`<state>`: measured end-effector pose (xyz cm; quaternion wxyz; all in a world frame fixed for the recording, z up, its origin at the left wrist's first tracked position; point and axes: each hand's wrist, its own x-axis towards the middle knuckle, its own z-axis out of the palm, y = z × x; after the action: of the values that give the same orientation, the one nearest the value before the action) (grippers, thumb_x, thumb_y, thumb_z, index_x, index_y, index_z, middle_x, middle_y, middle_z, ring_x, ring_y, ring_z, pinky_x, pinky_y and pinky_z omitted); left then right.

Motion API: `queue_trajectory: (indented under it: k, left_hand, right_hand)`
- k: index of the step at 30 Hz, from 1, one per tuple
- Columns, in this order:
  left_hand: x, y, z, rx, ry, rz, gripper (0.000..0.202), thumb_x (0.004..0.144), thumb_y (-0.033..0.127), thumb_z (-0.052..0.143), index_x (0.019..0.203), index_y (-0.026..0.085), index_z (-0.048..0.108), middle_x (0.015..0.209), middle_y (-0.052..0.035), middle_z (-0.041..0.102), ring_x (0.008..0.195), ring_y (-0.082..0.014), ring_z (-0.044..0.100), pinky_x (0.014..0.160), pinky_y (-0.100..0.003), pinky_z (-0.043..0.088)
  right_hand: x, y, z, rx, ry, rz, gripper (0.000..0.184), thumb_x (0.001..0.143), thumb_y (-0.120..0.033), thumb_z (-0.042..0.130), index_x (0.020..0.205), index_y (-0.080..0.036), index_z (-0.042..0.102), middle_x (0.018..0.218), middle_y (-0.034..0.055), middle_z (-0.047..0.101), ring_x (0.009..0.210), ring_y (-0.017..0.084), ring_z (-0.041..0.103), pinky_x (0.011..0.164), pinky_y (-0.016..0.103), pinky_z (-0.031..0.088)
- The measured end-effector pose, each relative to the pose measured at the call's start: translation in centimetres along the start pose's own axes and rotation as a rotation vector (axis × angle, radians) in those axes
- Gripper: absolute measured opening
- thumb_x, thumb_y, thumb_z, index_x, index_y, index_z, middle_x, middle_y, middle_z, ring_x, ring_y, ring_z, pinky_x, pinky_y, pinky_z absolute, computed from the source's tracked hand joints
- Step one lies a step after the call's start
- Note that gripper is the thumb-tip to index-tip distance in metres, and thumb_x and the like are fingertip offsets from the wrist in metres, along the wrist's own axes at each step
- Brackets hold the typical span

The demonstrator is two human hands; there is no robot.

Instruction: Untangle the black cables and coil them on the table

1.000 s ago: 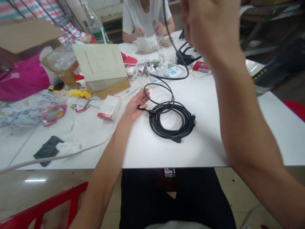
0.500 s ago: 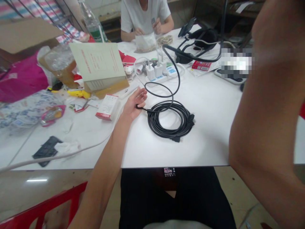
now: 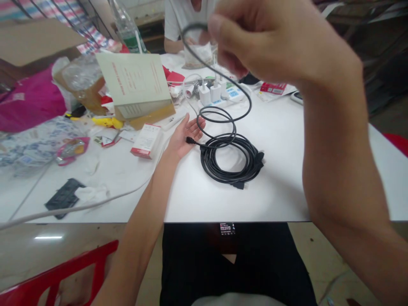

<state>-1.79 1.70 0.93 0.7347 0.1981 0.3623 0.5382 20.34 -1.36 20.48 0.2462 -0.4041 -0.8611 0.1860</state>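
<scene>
A black cable [image 3: 231, 159] lies coiled on the white table [image 3: 280, 178] in front of me. My left hand [image 3: 185, 136] rests palm up on the table just left of the coil, fingers partly curled around the cable's end plug. My right hand [image 3: 267, 38] is raised close to the camera, thumb and fingers pinched on a loop of the same cable, which curves down from it to the coil.
A white power strip [image 3: 219, 95] with chargers sits behind the coil. A beige booklet [image 3: 137, 85], a small red and white box [image 3: 147, 141], plastic bags and a black flat item [image 3: 63, 196] crowd the left. Another person [image 3: 188, 21] sits across. A red chair [image 3: 54, 282] stands lower left.
My right hand came back into view above the table, carrying the cable loop to the left and nearer the camera. My left hand stayed by the coil, holding the plug.
</scene>
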Motion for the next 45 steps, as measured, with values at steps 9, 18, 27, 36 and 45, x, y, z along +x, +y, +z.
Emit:
queue_trajectory:
  k: [9,18,27,36,45]
  left_hand:
    - [1.0,-0.2,-0.8,-0.017,-0.013,0.005,0.038,0.104,0.051,0.071,0.117,0.016,0.073,0.09,-0.0067,0.08,0.076,-0.0153,0.077,0.07,-0.022,0.061]
    - [0.9,-0.2,-0.7,-0.007,0.013,0.026,0.042,0.101,0.056,0.073,0.121,0.018,0.072,0.095,-0.0081,0.078,0.085,-0.0189,0.078,0.074,-0.025,0.061]
    - [0.3,0.0,-0.4,0.015,-0.013,0.048,0.043,0.097,0.055,0.078,0.125,0.022,0.073,0.097,-0.0061,0.077,0.083,-0.016,0.076,0.068,-0.023,0.057]
    - [-0.4,-0.2,-0.2,0.129,-0.129,-0.01,0.029,0.095,0.044,0.082,0.113,0.021,0.077,0.092,-0.004,0.075,0.077,-0.0131,0.072,0.051,-0.018,0.043]
    - [-1.1,-1.4,0.1,0.332,-0.302,0.069,0.025,0.087,0.028,0.092,0.105,0.017,0.079,0.095,-0.0065,0.079,0.084,-0.0127,0.075,0.075,-0.02,0.053]
  right_hand:
    - [3.5,2.7,7.8,-0.42,-0.3,0.08,0.023,0.102,-0.033,0.06,0.097,-0.013,0.069,0.087,0.009,0.07,0.069,0.011,0.053,0.063,0.025,0.032]
    - [4.6,5.7,12.0,-0.344,-0.366,0.098,0.026,0.083,-0.038,0.086,0.086,-0.016,0.073,0.084,0.0112,0.075,0.09,0.023,0.075,0.078,0.029,0.052]
    - [4.9,5.7,10.3,-0.219,-0.412,0.18,0.026,0.103,-0.037,0.06,0.09,-0.016,0.067,0.077,0.0071,0.072,0.072,0.017,0.069,0.073,0.028,0.048]
    - [1.5,3.9,6.4,-0.224,0.229,0.149,0.031,0.112,-0.042,0.041,0.097,-0.022,0.057,0.091,0.0088,0.069,0.084,0.017,0.059,0.08,0.031,0.04]
    - [-6.5,9.5,11.9,-0.201,0.393,0.278,0.051,0.112,-0.055,0.027,0.12,-0.016,0.059,0.085,0.0119,0.066,0.073,0.023,0.058,0.077,0.037,0.043]
